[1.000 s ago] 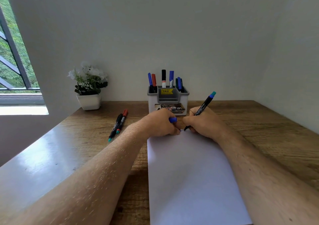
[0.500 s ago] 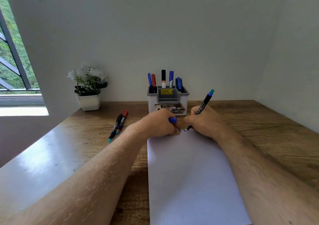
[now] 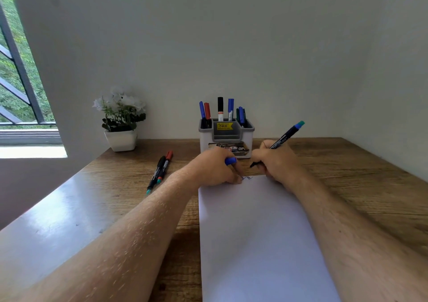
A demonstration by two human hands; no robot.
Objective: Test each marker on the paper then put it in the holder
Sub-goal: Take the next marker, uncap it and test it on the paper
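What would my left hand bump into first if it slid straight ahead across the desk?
Most likely the marker holder, which stands just beyond the left hand holding the blue cap; the gap between them is hard to judge.

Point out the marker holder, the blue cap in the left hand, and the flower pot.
marker holder (image 3: 225, 147): head view, front wall.
blue cap (image 3: 230, 161): head view, exposed end.
flower pot (image 3: 121, 141): head view, white front.

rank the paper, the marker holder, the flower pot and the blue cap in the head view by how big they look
1. paper, though it lies nearest the camera
2. marker holder
3. flower pot, white pot alone
4. blue cap, held in the left hand
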